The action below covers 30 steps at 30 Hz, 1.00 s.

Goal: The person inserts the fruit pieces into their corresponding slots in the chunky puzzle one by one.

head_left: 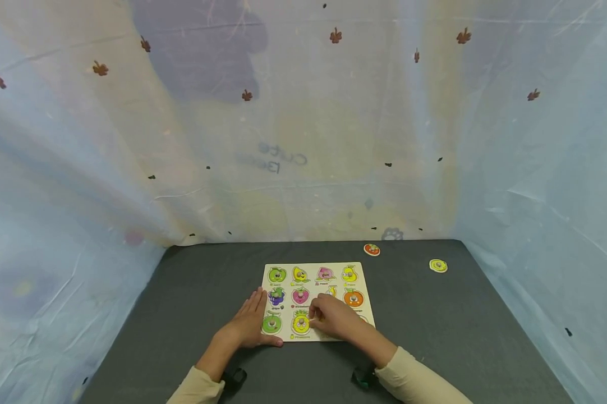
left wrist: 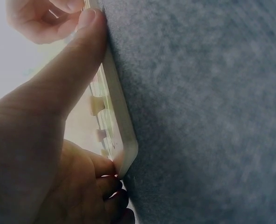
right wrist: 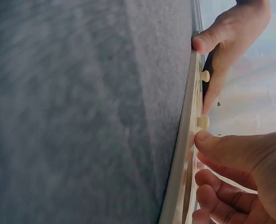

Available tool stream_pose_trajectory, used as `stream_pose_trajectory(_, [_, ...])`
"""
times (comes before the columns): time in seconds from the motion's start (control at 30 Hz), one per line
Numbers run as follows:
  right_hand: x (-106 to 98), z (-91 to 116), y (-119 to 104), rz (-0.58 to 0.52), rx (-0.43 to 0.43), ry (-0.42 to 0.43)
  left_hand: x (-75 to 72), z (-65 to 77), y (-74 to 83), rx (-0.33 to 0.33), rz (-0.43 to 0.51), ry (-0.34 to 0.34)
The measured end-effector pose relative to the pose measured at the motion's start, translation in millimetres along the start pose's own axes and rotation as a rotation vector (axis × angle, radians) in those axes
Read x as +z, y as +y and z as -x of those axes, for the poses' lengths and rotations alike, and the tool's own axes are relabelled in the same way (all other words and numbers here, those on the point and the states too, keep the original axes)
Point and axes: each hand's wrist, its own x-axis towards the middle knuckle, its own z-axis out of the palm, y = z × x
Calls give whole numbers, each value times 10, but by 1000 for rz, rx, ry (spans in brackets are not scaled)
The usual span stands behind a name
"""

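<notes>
A pale wooden knob puzzle board (head_left: 288, 283) with rows of fruit pieces lies on the dark table. My left hand (head_left: 249, 321) rests along its left edge, fingers straight, with the thumb (left wrist: 84, 42) against the front edge. Over the lower middle of the board is my right hand (head_left: 334, 317), its fingers bent down beside the pineapple piece (head_left: 300, 323). The right thumb (right wrist: 212, 142) sits at the board's surface close to a pale knob (right wrist: 203, 122); I cannot tell whether these fingers pinch anything. The hand covers part of the banana piece (head_left: 332, 291) and the lower right places.
A round red fruit piece (head_left: 371, 249) lies near the table's back edge. Right of it is a round yellow piece (head_left: 438, 265). The dark table (head_left: 435, 331) meets hanging printed sheets (head_left: 303, 123) at the back and sides.
</notes>
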Motion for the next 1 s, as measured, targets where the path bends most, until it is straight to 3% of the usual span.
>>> stream_pose_trajectory(0.47, [-226,147,147,-77,65,63,-7,6,-9,2,4,0])
stream_pose_trajectory(0.77, [-426,276,397,-80,119,160,-19,21,7,-3,12,-3])
stream_pose_trajectory(1.0, [-604,374,581,-58,209,214,-24,23,11,-5,11,-6])
